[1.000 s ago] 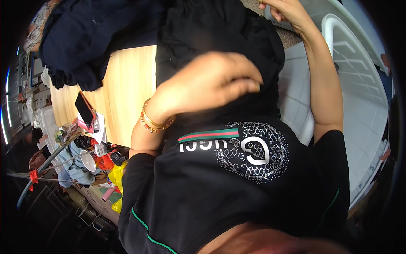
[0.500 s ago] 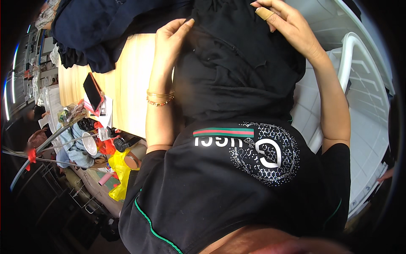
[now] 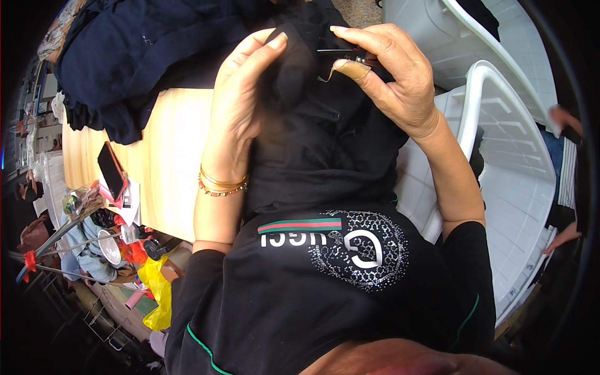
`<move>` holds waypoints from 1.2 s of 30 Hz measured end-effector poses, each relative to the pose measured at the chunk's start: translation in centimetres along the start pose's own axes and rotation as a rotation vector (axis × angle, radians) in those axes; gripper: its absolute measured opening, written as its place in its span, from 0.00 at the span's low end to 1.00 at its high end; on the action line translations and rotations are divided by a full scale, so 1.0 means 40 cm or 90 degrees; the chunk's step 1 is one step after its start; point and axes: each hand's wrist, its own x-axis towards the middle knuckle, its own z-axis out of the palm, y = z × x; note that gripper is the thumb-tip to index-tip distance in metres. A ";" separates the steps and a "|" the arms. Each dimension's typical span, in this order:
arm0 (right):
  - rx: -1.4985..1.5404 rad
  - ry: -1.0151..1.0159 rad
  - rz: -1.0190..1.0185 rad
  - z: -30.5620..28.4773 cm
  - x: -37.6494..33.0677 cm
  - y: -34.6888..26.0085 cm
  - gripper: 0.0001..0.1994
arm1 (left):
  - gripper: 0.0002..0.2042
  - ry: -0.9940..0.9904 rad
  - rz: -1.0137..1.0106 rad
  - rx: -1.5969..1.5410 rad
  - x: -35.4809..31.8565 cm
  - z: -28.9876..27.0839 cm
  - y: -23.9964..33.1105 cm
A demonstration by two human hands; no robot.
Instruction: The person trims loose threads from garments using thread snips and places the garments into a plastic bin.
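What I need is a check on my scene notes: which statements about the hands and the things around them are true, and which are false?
1. The right hand holds small snips. True.
2. The gold bangles are on the right wrist. False: they are on the left one.
3. The left hand pinches black fabric. True.
4. The phone lies on the dark blue clothes. False: it is apart from them, near the left edge of the wooden table.
5. A white plastic basket stands to the person's right. True.
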 end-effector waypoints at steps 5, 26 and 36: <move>0.031 0.019 0.043 -0.008 -0.001 0.011 0.18 | 0.10 -0.018 0.015 0.051 -0.002 0.017 -0.011; 0.053 -0.048 0.050 -0.012 0.000 0.014 0.16 | 0.12 -0.070 0.058 0.108 -0.011 0.011 -0.014; 0.386 -0.039 0.348 0.002 0.011 -0.019 0.13 | 0.12 -0.091 0.039 0.130 -0.008 0.004 -0.017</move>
